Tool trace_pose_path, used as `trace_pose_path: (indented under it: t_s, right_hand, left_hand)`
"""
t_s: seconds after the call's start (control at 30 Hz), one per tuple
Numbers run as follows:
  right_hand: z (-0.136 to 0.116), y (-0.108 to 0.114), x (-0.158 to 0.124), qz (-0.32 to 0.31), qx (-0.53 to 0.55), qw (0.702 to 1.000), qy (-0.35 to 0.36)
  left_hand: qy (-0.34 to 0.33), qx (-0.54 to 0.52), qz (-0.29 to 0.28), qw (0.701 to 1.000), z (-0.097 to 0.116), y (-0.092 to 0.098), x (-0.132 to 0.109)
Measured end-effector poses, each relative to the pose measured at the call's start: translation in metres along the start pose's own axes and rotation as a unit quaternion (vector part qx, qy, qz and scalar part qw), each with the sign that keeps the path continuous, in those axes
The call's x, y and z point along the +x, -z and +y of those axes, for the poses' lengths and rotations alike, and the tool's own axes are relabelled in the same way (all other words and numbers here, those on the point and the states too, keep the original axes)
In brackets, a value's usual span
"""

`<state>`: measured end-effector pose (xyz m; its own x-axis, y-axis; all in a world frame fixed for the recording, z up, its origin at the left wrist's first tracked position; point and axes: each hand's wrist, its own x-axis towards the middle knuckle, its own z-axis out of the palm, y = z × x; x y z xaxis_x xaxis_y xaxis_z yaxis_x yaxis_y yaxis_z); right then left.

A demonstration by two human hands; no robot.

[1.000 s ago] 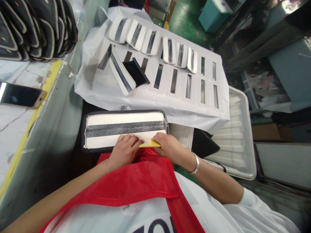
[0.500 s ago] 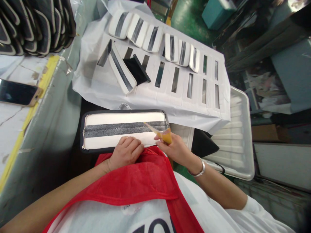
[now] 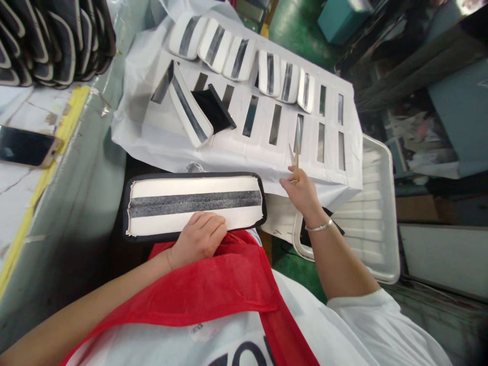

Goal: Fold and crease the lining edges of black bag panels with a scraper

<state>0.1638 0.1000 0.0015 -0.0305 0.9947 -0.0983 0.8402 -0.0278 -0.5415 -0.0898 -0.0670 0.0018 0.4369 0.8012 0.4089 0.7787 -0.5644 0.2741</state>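
Note:
A long white panel [image 3: 198, 188] with a dark grey central stripe and a black border lies in front of me, just above my red apron. My left hand [image 3: 200, 236] is curled over its front edge, fingers closed and thumb hidden. To the right of the panel, my right hand [image 3: 303, 193] is raised over the near edge of the white-covered table. It grips scissors [image 3: 297, 157] by their yellowish handle, and the blades point away from me, slightly apart.
The white-covered table [image 3: 263, 162] has slots and several smaller striped white pieces [image 3: 215, 46]. A tilted striped piece [image 3: 190, 107] with a black flap lies at its left. A plastic bin [image 3: 387, 203] stands right. At left are a phone [image 3: 28, 146] and stacked dark pieces [image 3: 64, 46].
My right hand has moved with the scissors from the panel's right end, up and to the right over the table edge. The left hand stays on the panel, which has barely moved.

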Motion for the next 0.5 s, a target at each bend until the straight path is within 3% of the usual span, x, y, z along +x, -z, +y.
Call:
trace_pose_path:
  t_s: [0.1, 0.23, 0.37, 0.5]
  right_hand:
    - [0.033, -0.022, 0.047, -0.011, -0.105, 0.994, -0.033]
    - [0.056, -0.054, 0.090, -0.025, -0.140, 0.989, -0.046]
    - [0.060, -0.075, 0.112, -0.041, -0.130, 0.991, -0.008]
    - [0.068, -0.082, 0.123, -0.062, -0.127, 0.990, 0.015]
  left_hand:
    - [0.015, 0.005, -0.015, 1.000, 0.000, -0.001, 0.004]
    - [0.037, 0.008, -0.036, 0.999, -0.001, -0.002, 0.006]
    - [0.052, -0.001, -0.045, 0.998, -0.002, -0.004, 0.007]
    - [0.045, -0.013, -0.045, 0.998, -0.003, -0.003, 0.007]
